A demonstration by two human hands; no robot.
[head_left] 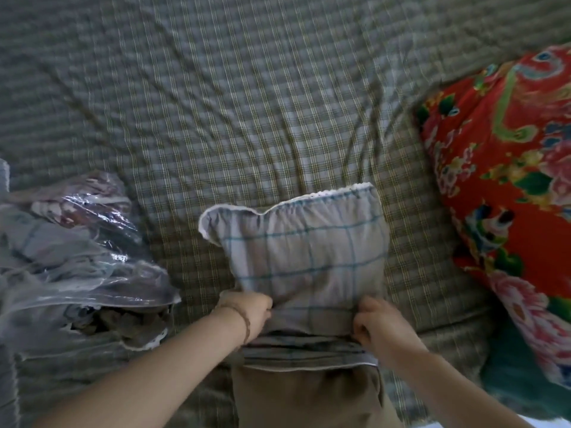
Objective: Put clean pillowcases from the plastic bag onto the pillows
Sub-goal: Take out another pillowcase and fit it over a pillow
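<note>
A pale pillowcase (306, 254) with thin teal check lines and a white frilled edge covers the far part of a tan pillow (309, 393) lying on the bed in front of me. The pillow's near end sticks out bare below the bunched hem. My left hand (247, 313) grips the bunched fabric on the left side. My right hand (380, 325) grips it on the right side. A clear plastic bag (77, 257) with folded fabric inside lies to the left.
The bed is covered with a green-and-grey checked sheet (216, 103), creased around the pillow. A red floral quilt or cushion (506, 180) lies at the right. A teal cloth (513, 375) shows under it at the lower right.
</note>
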